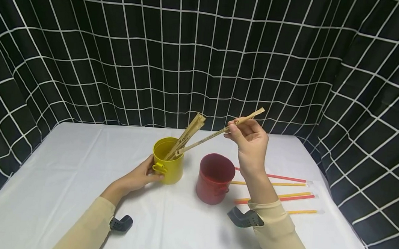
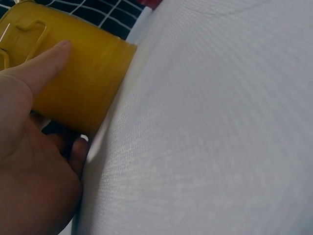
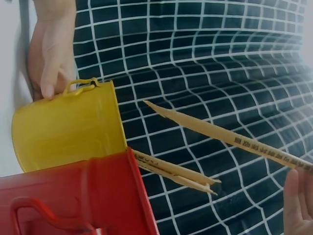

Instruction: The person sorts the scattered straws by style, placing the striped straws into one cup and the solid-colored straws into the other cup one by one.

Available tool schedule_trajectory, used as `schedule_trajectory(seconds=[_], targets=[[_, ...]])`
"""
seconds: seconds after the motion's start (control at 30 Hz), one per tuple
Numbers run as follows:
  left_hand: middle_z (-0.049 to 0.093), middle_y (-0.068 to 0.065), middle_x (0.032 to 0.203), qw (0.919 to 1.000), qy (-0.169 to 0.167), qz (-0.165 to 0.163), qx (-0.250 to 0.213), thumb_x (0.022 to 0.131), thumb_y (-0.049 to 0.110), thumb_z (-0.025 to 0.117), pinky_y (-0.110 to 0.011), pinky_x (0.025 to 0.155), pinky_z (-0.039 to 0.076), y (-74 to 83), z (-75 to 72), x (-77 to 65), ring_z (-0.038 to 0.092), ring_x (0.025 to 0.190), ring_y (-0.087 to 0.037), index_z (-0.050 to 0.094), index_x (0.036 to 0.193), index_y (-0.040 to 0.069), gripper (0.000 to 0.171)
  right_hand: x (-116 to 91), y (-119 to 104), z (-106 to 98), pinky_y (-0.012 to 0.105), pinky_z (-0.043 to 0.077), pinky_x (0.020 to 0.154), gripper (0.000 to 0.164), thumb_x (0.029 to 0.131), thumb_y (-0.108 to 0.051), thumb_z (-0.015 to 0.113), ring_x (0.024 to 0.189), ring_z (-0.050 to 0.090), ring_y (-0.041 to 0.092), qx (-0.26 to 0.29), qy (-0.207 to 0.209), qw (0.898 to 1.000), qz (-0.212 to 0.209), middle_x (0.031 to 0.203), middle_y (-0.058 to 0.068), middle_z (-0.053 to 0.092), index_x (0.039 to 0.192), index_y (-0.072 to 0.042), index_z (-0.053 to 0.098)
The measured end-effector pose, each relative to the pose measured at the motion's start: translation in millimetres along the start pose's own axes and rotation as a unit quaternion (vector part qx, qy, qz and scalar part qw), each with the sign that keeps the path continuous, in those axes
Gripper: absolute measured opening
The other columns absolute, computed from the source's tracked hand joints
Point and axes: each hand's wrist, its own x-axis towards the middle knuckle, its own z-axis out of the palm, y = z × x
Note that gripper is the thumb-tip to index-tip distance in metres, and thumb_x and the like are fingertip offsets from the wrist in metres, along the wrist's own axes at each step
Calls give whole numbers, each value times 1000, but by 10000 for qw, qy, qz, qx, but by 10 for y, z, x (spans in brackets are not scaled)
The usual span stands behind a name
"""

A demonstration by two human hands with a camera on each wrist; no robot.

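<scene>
My left hand [image 1: 137, 177] holds a small yellow bucket [image 1: 174, 173] near its base, thumb along the wall below the wire handle. In the left wrist view, the bucket [image 2: 93, 73] stands upright on the white cloth. Several brown paper-wrapped straws [image 1: 189, 133] lean inside it, tops to the right. Between thumb and fingers, my right hand [image 1: 253, 146] pinches another paper-wrapped straw [image 1: 208, 137], printed along its side and slanting down to the left. Its lower tip overlaps the bucket's rim in the head view; the right wrist view shows that straw [image 3: 230, 137] apart from the rim.
A red bucket [image 1: 211, 189] stands between the hands, right of the yellow one. Beyond it, partly behind my right forearm, lie red straws [image 1: 286, 178] and yellow straws [image 1: 301, 212] in clear wrappers. A black grid-patterned curtain [image 1: 189, 63] surrounds the table's back and sides.
</scene>
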Motion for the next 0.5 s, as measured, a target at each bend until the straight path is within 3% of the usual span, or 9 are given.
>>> schedule_trajectory(seconds=[0.3,0.5], targets=[[26,-17,167,9999,-20,136,87,95,25,70,-58,128,19,-27,30,16,31,152,-40,13,162,13,89,-63,74,49,27,65,73,32,89,16,63,83,73,7,-298,-245,9992,85,89,-4,76,94,-15,70],[23,-15,168,9999,-10,104,11,94,24,71,-57,129,17,-30,21,25,28,154,-38,11,163,15,91,-70,159,60,30,65,73,17,90,10,67,80,76,10,-709,-508,9959,253,88,-5,78,97,-5,69]])
